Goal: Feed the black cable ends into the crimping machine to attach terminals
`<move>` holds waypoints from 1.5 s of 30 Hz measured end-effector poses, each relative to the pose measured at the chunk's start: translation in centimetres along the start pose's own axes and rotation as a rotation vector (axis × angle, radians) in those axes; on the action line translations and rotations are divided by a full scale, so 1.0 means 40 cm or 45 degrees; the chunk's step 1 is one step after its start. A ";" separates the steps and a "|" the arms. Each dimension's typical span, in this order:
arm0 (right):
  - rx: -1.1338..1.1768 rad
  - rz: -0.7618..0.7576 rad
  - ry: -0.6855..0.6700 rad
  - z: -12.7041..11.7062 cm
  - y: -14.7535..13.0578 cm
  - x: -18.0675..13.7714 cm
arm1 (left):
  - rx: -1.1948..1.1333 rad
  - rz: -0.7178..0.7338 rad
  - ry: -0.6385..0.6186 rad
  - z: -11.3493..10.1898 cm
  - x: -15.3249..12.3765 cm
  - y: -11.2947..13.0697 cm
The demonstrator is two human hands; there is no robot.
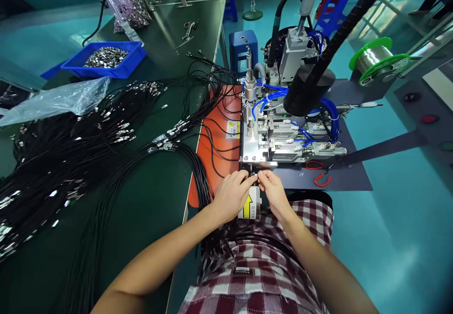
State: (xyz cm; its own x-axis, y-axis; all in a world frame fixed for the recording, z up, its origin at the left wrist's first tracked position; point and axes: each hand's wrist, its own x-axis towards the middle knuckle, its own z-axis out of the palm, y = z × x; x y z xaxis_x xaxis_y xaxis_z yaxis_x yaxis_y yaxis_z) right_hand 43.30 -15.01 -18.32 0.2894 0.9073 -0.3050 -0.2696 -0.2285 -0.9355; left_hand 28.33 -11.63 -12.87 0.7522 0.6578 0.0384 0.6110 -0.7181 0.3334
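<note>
My left hand [233, 192] and my right hand [272, 189] meet at the front edge of a metal machine [253, 149]. The fingers of both are pinched together, and what lies between the fingertips is too small to make out. Just below them is a plate with a yellow arrow [248, 204], partly covered by my left hand. Beside my left forearm, a bundle of black cables [198, 172] hangs over the table edge. Thin black cables also cross the orange panel [221, 111] to the machine.
On the green table [148, 201] lie heaps of black cables [63, 149] with metal ends. Behind them stands a blue tray [123, 69] of small metal parts. Red-handled pliers [322, 172] rest right of my hands. A black cylinder [307, 90] and blue air tubes [276, 95] rise above the machine.
</note>
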 end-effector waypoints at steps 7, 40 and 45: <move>-0.159 -0.104 0.075 -0.007 0.021 -0.004 | 0.099 -0.003 0.104 0.048 0.003 0.003; -0.081 -0.062 0.115 -0.029 0.027 0.005 | 0.376 -0.236 0.109 0.016 -0.124 -0.044; -0.002 -0.011 0.278 -0.102 0.070 -0.035 | 0.409 -0.241 0.098 0.016 -0.129 -0.042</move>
State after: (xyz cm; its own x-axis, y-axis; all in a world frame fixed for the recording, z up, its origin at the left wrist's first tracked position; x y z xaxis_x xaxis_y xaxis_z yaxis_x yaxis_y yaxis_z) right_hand 45.90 -18.36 -21.25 0.4841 0.8111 -0.3282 -0.2646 -0.2218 -0.9385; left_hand 23.57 -13.98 -14.22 0.6054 0.7920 0.0790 0.7927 -0.6089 0.0294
